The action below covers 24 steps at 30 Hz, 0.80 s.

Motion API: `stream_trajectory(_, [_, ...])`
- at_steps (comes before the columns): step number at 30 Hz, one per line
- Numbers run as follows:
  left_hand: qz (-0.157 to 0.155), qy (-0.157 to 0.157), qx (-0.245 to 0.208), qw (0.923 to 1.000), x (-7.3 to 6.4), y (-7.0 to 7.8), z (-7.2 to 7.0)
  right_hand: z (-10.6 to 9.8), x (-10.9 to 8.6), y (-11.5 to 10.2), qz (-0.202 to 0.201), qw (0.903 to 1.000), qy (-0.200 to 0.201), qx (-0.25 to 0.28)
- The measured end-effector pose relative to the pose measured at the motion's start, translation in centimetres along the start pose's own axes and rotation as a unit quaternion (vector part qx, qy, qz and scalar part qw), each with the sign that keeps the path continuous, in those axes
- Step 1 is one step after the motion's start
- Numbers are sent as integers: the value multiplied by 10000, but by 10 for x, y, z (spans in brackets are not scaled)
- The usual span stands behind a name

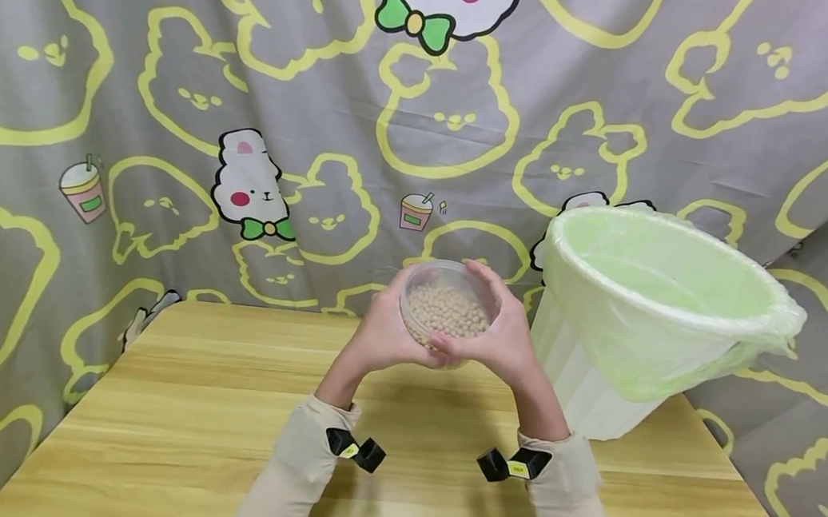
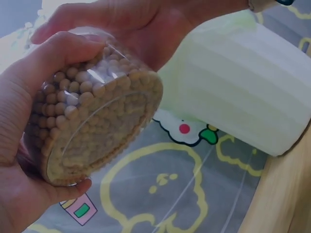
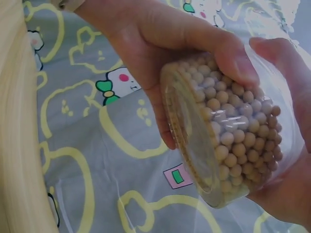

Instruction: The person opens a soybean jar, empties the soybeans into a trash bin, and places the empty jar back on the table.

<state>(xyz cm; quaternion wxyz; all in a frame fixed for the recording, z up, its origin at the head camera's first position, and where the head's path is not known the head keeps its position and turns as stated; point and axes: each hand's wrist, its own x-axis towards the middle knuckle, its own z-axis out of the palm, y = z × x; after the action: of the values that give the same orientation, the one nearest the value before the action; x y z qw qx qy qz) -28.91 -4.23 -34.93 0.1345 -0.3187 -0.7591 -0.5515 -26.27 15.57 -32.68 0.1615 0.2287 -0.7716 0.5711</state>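
Note:
A clear round plastic jar (image 1: 448,307), partly filled with small beige balls, is held up over the table, tilted so its top faces the head camera. My left hand (image 1: 386,330) grips its left side, while my right hand (image 1: 508,335) grips the opposite side. Both thumbs lie along the near wall of the jar. The left wrist view shows the jar's flat base (image 2: 104,128) with balls packed against it. From the right wrist, the balls (image 3: 243,131) show through the wall below the left thumb (image 3: 240,65).
A white ribbed bin (image 1: 594,367) with a light green liner bag (image 1: 668,332) folded over its rim stands tilted at the right of the wooden table (image 1: 194,411). Behind hangs a grey curtain (image 1: 352,118) with cartoon prints. Each sleeved wrist carries a small black camera (image 1: 357,448).

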Motion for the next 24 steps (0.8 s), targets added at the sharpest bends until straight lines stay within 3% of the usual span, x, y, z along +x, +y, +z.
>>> stream_trajectory(6, [226, -426, -420, 9980, 1, 1, -4, -10, -2, -3, -213, 9990, -370, -110])
stream_trajectory(14, [380, -1083, -897, 9893, 2, -9, -10, -18, 0, 5, -310, 9933, -1109, 116])
stream_trajectory(17, [101, -859, -836, 9927, 1, -10, -6, -18, 0, 6, -127, 9947, -1018, -23])
stream_trajectory(20, [-169, -334, -300, 9988, 0, -7, 3, -12, 0, 4, 205, 9966, -640, -482])
stream_trajectory(24, [-225, 90, 484, 9985, 0, -3, 10, -6, 0, 3, 323, 9942, -226, -1005])
